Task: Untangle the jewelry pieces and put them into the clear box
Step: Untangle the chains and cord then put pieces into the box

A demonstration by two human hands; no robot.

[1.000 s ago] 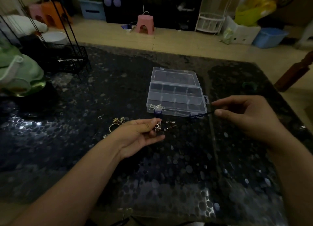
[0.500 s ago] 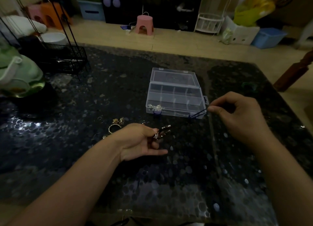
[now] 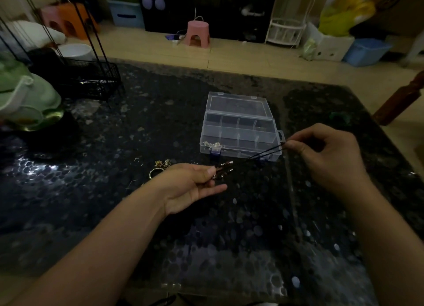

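A clear divided box point(image 3: 238, 131) lies open on the dark speckled table point(image 3: 114, 214), lid folded back. A silver chain point(image 3: 213, 145) sits in its near-left compartment. My left hand point(image 3: 192, 186), palm up, pinches the brown beaded end point(image 3: 223, 171) of a black cord necklace. My right hand point(image 3: 325, 154) pinches the black cord point(image 3: 266, 154) near the box's right corner, and the cord runs taut between both hands. A gold bracelet and gold pieces point(image 3: 159, 168) lie on the table left of my left hand.
A black wire rack point(image 3: 91, 80) and a green teapot point(image 3: 25, 99) stand at the table's left. A small ring point(image 3: 137, 160) lies near the gold pieces. A wooden chair post point(image 3: 399, 101) rises at the right edge. Stools and bins stand on the floor beyond.
My right hand has pulled the cord slightly up and toward the box corner. My left hand has turned a little, so the beaded end now points toward the box.
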